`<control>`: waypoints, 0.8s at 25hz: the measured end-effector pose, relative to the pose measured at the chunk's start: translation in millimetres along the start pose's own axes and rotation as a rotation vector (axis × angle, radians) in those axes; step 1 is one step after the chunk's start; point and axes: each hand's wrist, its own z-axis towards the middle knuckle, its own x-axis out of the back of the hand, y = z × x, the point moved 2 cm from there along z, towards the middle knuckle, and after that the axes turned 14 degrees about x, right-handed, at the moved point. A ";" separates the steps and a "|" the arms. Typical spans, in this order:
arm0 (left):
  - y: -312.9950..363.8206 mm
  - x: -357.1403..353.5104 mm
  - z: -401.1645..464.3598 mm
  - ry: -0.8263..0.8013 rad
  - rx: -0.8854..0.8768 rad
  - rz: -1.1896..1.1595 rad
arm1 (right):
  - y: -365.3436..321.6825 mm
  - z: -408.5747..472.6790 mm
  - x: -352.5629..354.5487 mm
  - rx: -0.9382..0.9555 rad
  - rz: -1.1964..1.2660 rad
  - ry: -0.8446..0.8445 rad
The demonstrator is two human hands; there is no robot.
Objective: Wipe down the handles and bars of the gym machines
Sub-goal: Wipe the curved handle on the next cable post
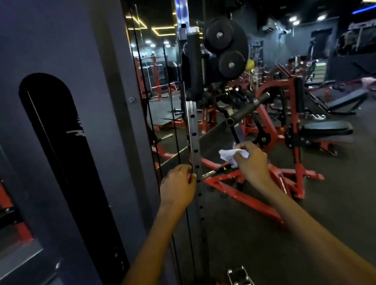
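no writing here can be read; a pale mark on the dark panel [72, 170] left of the upright bar [194, 146] is too blurred. two black pulleys [225, 47] sit at the top of that bar, two thin cables [173, 111] run just left of it. the left hand [178, 186] curls its fingers against the bar. right of the bar, apart from it, the right hand [252, 160] pinches one crumpled white cloth [230, 156].

White crumpled cloth [232, 155]; matt grey metal upright [194, 141]; glossy red painted frames [231, 191].
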 end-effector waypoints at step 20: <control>110.1 61.8 361.6 0.410 -0.701 -0.649 | -114.3 255.5 -49.6 0.821 -0.341 0.650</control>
